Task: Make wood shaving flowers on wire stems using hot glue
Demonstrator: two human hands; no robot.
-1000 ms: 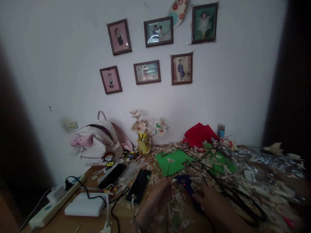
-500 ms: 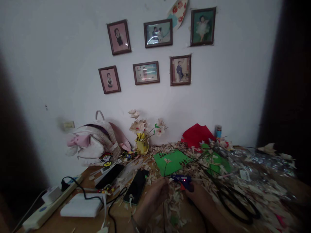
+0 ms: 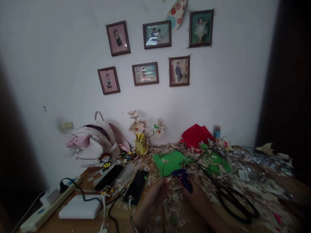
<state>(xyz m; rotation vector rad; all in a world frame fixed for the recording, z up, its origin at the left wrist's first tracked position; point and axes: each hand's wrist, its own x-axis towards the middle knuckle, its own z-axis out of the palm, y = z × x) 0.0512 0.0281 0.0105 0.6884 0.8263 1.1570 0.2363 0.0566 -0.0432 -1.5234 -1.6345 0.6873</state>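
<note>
Shaving-strewn wooden desk (image 3: 123, 216), left hand (image 3: 152, 196) pinching a thin stem (image 3: 163, 171), right hand (image 3: 194, 194) closed around a plastic glue gun (image 3: 182, 178)

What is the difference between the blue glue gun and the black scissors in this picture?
The blue glue gun is gripped in the right hand, while the black-handled scissors lie untouched on the pale scraps. The glue gun shows a small red light; the scissors show none. The glue gun looks compact, and the scissors' handle loops spread wider. Both are dark tools near that hand.

dark thin stem (image 3: 163, 171), pale bloom (image 3: 165, 160) atop, upright | blue glue gun (image 3: 183, 179), lit red, probably pointing left
</note>
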